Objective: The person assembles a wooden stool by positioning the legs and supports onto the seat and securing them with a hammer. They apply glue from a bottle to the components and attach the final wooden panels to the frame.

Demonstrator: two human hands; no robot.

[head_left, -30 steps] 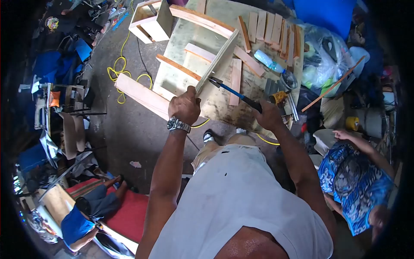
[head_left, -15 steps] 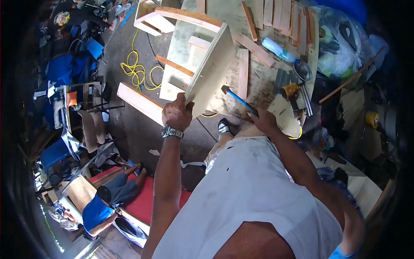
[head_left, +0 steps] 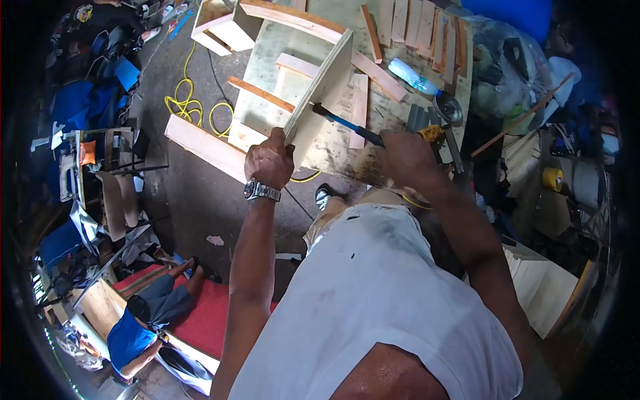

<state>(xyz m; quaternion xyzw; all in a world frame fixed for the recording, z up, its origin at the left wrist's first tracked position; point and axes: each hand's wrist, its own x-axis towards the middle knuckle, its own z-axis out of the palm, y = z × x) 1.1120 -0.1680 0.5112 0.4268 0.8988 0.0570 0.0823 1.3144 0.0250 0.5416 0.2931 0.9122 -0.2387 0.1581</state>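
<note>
My left hand (head_left: pixel 270 160), with a metal watch on its wrist, is closed on the near lower corner of a wooden frame (head_left: pixel 293 23). The frame's plywood side panel (head_left: pixel 328 83) stands on edge, with several wooden strips running off its left side. In my right hand (head_left: pixel 408 160) is a hammer (head_left: pixel 348 124) with a blue shaft and dark grip. Its head is at the panel's right face, near the lower end; whether it touches cannot be made out. Any nail there is too small to see.
On the worktable (head_left: pixel 333 150) lie several wood strips (head_left: pixel 413 27), a plastic bottle (head_left: pixel 412 75) and a yellow power tool (head_left: pixel 432 133). A yellow cord (head_left: pixel 183 100) coils on the floor. Another person (head_left: pixel 160 307) sits at lower left on a red surface (head_left: pixel 200 317).
My right hand has swung the hammer up and left, bringing its head to the panel. My left hand keeps its hold on the frame. The view has shifted slightly.
</note>
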